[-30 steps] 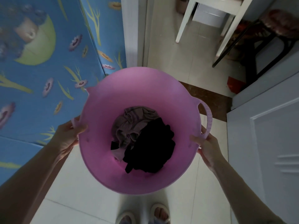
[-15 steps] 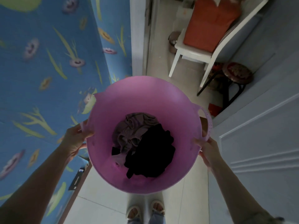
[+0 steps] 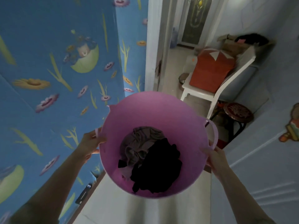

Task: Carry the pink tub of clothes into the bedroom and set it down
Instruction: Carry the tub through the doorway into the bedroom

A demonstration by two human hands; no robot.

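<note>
The pink tub (image 3: 155,113) sits in the lower middle of the frame, held up off the floor and tipped a little toward the camera so its inside shows. At its bottom lies a small heap of clothes (image 3: 150,157): a greyish-mauve piece toward the upper left and a black piece toward the lower right, filling only a small part of the tub.

The left hand (image 3: 90,143) is closed on the tub's rim at the left side, thumb over the edge by the small pale handle there. The right hand (image 3: 213,157) is closed on the rim at the right, just below the looped handle (image 3: 213,135) that sticks out above it. Both arms reach in from the bottom corners of the frame.

Beyond the tub, the left half of the frame is a blue wall (image 3: 56,70) with flower pictures. In the upper middle stands a white door frame (image 3: 152,46), with pale tiled floor past it. To the upper right is a white chair (image 3: 210,92) with an orange cushion (image 3: 212,73) on it, and a dark round stool (image 3: 237,112) just beside the tub's right handle. A pale panelled door (image 3: 267,159) fills the right edge.

By my reading the carrying is under way: the tub is lifted and firmly held. Which room is the bedroom cannot be told from here, so walking there and setting the tub down look to be left.
</note>
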